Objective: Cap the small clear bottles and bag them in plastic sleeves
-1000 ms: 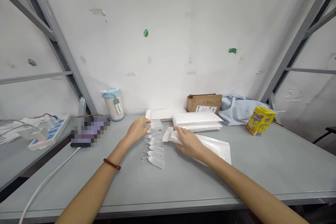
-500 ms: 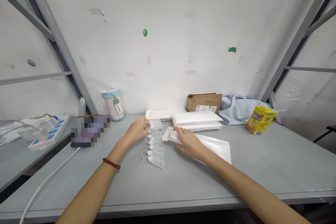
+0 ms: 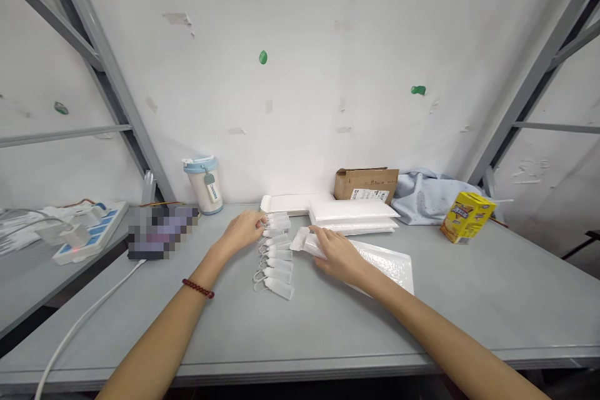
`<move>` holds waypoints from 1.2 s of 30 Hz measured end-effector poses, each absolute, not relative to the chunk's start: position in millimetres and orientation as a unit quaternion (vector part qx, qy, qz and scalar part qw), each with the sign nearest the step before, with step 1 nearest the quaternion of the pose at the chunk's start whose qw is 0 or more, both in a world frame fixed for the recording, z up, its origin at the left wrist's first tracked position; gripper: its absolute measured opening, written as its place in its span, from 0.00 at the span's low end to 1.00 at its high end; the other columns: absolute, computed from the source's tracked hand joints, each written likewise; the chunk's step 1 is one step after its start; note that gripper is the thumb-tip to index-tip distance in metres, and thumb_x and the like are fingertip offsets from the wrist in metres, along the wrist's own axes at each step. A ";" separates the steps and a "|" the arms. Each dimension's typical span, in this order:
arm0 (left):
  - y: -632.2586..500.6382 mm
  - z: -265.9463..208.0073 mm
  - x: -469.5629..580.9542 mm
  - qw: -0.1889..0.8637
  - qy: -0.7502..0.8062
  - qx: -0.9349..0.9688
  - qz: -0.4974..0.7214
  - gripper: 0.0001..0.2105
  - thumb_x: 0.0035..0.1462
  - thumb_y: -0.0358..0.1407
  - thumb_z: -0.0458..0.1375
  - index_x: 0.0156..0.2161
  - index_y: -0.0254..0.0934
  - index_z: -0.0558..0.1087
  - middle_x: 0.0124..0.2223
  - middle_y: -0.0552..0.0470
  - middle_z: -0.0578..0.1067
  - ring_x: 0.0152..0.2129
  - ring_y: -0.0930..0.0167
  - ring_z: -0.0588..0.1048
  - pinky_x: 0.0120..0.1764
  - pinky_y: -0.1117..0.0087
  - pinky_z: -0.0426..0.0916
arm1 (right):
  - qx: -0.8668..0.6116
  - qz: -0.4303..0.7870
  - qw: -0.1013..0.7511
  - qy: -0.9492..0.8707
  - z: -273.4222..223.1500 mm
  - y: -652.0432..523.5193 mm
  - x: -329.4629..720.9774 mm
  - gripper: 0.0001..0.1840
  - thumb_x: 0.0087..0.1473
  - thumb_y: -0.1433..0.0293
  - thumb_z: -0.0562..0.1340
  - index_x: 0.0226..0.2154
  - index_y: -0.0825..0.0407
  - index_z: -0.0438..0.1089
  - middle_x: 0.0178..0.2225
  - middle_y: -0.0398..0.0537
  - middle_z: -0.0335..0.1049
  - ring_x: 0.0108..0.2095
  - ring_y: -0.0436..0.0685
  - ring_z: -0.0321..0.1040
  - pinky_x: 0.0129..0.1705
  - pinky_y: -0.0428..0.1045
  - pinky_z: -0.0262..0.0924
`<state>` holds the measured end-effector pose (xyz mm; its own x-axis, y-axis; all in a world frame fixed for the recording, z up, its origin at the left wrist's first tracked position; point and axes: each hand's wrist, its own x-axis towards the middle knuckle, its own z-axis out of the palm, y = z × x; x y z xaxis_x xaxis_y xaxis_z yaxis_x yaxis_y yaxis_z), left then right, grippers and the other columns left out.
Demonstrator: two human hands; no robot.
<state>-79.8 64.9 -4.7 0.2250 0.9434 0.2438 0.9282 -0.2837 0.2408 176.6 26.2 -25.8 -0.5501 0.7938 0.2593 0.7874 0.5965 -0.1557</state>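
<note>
My left hand (image 3: 241,231) is at the far end of a row of small translucent plastic bottles (image 3: 279,270) with looped cords. Its fingertips are pinched together at the corded end of the farthest bottle (image 3: 277,217); the exact grip is partly hidden. My right hand (image 3: 340,254) grips a white bubble mailer (image 3: 391,265) near its open flap end, fingers over the top and thumb low at the near side. The mailer lies flat on the grey table, its flap (image 3: 300,239) pointing towards the bottles.
Behind my right hand lie stacked white mailers (image 3: 351,211), with another mailer (image 3: 295,202) by the wall. A cardboard box (image 3: 365,184), a blue cloth (image 3: 422,197) and a yellow drink carton (image 3: 466,217) stand right. Leftward are a tumbler (image 3: 205,190), a blurred phone (image 3: 164,233) and a power strip (image 3: 94,234).
My left fingers have drawn slightly left, from over the farthest bottles to their corded ends. My right hand stays on the mailer. The whole view has shifted a little.
</note>
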 end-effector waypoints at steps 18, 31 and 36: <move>70.2 -12.4 -81.5 0.078 0.625 0.750 0.202 0.13 0.52 0.39 0.46 0.21 0.37 0.65 0.20 0.53 0.68 0.20 0.70 0.66 0.25 0.72 0.52 | -0.452 0.013 0.146 -0.880 -23.6 24.4 176.3 0.31 0.48 0.75 0.57 0.55 0.56 0.51 0.46 0.57 0.66 0.47 0.62 0.62 0.46 0.54 0.55; 70.6 -2.6 -83.9 0.273 0.552 0.738 0.277 0.11 0.44 0.41 0.54 0.27 0.34 0.70 0.27 0.51 0.73 0.25 0.70 0.69 0.27 0.72 0.60 | -0.455 0.023 0.139 -0.880 -23.0 24.1 176.1 0.32 0.48 0.74 0.56 0.56 0.57 0.50 0.48 0.58 0.65 0.48 0.62 0.60 0.46 0.53 0.53; 65.6 1.8 -80.7 0.337 0.521 0.728 0.293 0.14 0.46 0.44 0.56 0.29 0.33 0.70 0.28 0.52 0.71 0.24 0.73 0.66 0.23 0.74 0.57 | -0.458 0.028 0.137 -0.878 -22.4 24.1 175.5 0.32 0.48 0.74 0.57 0.56 0.58 0.50 0.47 0.57 0.65 0.48 0.63 0.60 0.47 0.53 0.53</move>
